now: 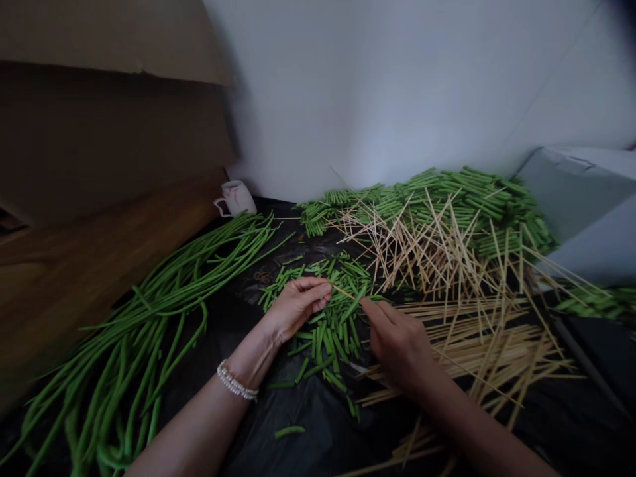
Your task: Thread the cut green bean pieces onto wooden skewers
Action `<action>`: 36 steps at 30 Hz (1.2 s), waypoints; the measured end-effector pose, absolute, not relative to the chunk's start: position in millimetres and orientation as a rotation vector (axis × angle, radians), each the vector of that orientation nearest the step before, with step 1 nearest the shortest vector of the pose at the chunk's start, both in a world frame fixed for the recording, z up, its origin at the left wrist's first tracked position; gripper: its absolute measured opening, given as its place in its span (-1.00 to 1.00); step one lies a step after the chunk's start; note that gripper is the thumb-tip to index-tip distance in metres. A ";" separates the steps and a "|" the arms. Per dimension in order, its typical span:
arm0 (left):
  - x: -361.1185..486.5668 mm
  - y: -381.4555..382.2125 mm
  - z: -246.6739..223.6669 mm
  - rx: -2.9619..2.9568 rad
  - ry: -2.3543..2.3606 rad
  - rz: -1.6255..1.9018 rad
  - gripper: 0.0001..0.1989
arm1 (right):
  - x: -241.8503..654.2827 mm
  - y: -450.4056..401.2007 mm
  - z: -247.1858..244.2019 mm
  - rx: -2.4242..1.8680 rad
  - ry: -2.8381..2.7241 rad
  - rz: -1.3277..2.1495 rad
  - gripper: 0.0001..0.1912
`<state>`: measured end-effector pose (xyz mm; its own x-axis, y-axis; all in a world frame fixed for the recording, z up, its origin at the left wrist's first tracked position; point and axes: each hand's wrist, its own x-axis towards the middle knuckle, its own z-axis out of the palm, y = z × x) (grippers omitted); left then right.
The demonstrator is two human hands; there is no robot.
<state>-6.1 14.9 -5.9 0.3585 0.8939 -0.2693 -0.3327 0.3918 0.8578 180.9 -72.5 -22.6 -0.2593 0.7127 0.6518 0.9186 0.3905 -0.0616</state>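
Note:
Over a heap of short cut green bean pieces (338, 341), my two hands are close together. My right hand (397, 334) is closed around a thin bamboo skewer (342, 290), which points left. The skewer's far end meets the fingertips of my left hand (301, 301), which are pinched together; what lies between them is hidden. Right of the heap, partly behind my right hand, lies a spread of loose bamboo skewers (487, 351). Behind that, more skewers (432, 252) stick out from a large pile of cut beans (477, 199), many threaded side by side.
Long uncut green beans (193, 265) stretch along the left on black plastic sheeting (258, 437). A white mug (239, 197) stands at the back beside brown cardboard (114, 126). At right are a pale box (586, 199) and more cut beans (596, 301). A pale wall (397, 86) rises behind.

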 end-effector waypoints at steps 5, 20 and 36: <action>-7.8 15.6 -5.6 0.810 0.869 0.888 -0.71 | 180.2 -72.3 -24.3 -1.409 -2.049 -0.339 -0.66; -3.0 9.4 -4.3 0.851 0.894 0.780 -0.71 | 178.1 -73.6 -22.5 -1.387 -2.087 -0.259 -0.67; -11.5 23.2 -10.8 1.449 1.139 1.026 -0.76 | 189.8 -68.6 -19.6 -1.517 -2.018 -0.410 -0.65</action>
<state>-11.5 23.2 -10.8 0.2009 0.9787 0.0421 0.1437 -0.0720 0.9870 189.8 -68.6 -19.6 -0.1890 0.7702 0.6092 0.9469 0.3072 -0.0947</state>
